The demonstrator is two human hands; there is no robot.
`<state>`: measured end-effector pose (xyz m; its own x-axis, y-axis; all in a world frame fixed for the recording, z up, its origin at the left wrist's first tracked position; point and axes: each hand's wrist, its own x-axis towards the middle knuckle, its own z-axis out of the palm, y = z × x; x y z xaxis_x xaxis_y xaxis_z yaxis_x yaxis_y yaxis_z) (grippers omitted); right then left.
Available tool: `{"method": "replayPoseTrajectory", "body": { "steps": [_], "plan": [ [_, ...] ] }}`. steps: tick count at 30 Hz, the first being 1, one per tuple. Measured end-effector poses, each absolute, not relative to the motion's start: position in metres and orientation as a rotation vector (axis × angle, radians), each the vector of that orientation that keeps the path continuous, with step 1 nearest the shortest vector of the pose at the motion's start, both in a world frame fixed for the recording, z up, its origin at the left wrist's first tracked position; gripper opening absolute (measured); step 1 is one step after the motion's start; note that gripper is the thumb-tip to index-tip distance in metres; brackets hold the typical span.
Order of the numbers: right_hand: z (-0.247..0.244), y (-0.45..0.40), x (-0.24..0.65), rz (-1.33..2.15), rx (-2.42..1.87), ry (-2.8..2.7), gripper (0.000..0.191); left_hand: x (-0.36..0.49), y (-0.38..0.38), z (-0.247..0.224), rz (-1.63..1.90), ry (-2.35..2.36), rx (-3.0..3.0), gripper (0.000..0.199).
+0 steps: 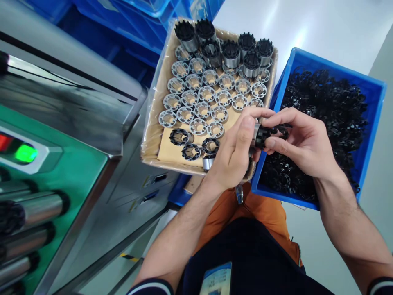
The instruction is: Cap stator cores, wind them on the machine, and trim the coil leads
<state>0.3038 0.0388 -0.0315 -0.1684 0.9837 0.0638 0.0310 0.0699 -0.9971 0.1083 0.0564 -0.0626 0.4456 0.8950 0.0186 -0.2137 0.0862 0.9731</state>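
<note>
My left hand is closed around a metal stator core, held on its side over the carton's right edge. A black plastic end cap sits at the core's right end. With thumb and fingers bent together, my right hand pinches a toothed black plastic piece against that end. Fingers partly hide where the pieces meet. Beneath my left hand is a carton with rows of bare metal stator cores. Several cores with black caps stand along its far side.
A blue bin full of loose black plastic pieces stands right of the carton. At the left are a green machine panel with a lit green button and metal rollers. Blue crates lie beyond.
</note>
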Motion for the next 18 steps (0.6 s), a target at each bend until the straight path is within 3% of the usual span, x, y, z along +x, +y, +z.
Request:
{"method": "replayPoseTrajectory", "body": {
  "steps": [5,18],
  "plan": [
    [-0.034,0.036,0.302,1.092,-1.133,-1.41,0.027,0.108,0.054,-0.055,0.926,0.778,1.185,0.064],
    [-0.032,0.035,0.292,1.378,-1.065,-1.203,0.036,0.095,0.05,-0.051,0.87,0.772,1.227,0.058]
  ]
}}
